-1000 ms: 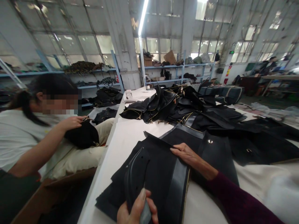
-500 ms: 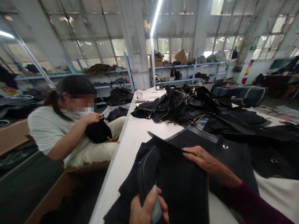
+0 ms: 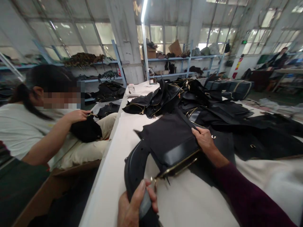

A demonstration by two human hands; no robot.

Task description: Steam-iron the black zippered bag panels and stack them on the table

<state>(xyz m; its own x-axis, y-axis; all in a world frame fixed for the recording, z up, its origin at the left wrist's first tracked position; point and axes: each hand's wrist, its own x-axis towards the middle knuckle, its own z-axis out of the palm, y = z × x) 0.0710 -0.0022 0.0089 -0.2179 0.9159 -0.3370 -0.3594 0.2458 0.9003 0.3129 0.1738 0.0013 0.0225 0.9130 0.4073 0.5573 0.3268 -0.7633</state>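
My left hand [image 3: 136, 205], at the bottom centre, is closed around a curved black piece [image 3: 132, 171] with a grey patch under the thumb. By its fingertips hangs a gold zipper pull [image 3: 152, 181]. My right hand [image 3: 205, 142] pinches the right edge of a black leather-like panel [image 3: 170, 135] between thumb and fingers. Along the panel's lower edge runs a gold-toothed zipper [image 3: 181, 162], lifted off the white tabletop [image 3: 189, 198]. The curved piece lies along the panel's left side; whether the two are joined I cannot tell.
Black bag pieces with gold zippers [image 3: 165, 97] are heaped across the table ahead and to the right. On the left, a seated person [image 3: 54, 126] in a white shirt holds a black piece [image 3: 86, 127]. Loaded shelves [image 3: 165, 59] stand along the back windows.
The black panel has been raised and tilted, so its zippered lower edge and the white tabletop beneath now show. The view has shifted to the right. Both hands keep their holds.
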